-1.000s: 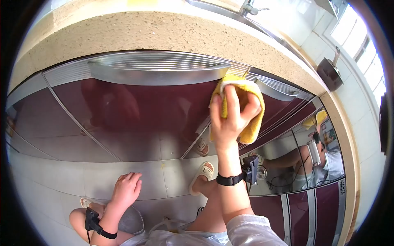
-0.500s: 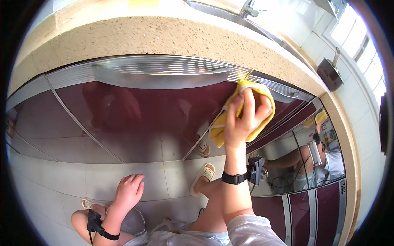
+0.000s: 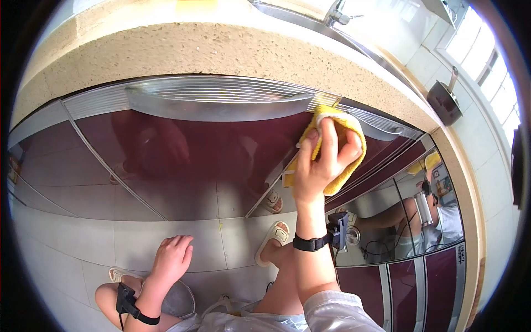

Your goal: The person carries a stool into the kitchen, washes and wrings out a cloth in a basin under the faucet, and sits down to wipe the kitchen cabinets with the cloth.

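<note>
My right hand (image 3: 322, 160) is closed on a yellow cloth (image 3: 344, 180) with a pale edge. It presses the cloth against the glossy dark red cabinet front (image 3: 221, 149), near the seam to the right of the long silver handle (image 3: 221, 110). Part of the cloth is hidden behind my fingers. Nothing is in my left hand (image 3: 172, 257), which rests over my knee with its fingers loosely bent and the thumb apart. Both wrists wear black straps with small devices.
Above the cabinets runs a speckled beige countertop edge (image 3: 221, 50). A sink with a faucet (image 3: 338, 15) sits behind it, and a dark pot (image 3: 444, 102) stands at the right. Mirror-like appliance doors (image 3: 381, 221) are on the right. A bucket (image 3: 180, 299) stands by my legs.
My right hand and the cloth have shifted slightly left on the cabinet front, and the cloth is bunched a little differently. My left hand has barely moved.
</note>
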{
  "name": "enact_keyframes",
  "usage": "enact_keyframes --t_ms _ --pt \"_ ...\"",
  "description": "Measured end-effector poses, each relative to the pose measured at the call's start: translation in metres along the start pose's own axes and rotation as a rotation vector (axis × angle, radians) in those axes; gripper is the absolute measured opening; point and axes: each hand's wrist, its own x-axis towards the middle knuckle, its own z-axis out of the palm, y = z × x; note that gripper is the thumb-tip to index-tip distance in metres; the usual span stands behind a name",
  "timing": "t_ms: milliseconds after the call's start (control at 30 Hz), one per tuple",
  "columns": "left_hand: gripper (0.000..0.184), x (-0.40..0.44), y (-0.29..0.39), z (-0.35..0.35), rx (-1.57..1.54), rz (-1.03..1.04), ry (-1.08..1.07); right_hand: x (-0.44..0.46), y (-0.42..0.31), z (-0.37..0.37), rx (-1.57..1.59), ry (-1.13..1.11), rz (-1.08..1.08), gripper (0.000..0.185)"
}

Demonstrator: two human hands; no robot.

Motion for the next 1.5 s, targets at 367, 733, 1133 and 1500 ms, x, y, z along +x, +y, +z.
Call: enact_keyframes --t_ms 367,733,1133,1500 --pt "0.019 0.000 0.001 0.000 0.002 0.013 0.018 0.003 0.000 -0.003 0.009 -0.018 -0.022 0.042" --pt "0.019 -0.001 0.001 0.001 0.002 0.002 0.003 0.004 -0.004 -0.003 0.021 -0.019 -0.039 0.044" --pt "0.018 0.001 0.004 0.003 0.008 0.015 -0.001 0.005 -0.015 -0.005 0.034 -0.040 -0.036 0.042" --pt "0.018 0.000 0.003 0.006 0.015 0.000 -0.011 0.007 -0.011 -0.005 0.062 -0.038 -0.028 0.040"
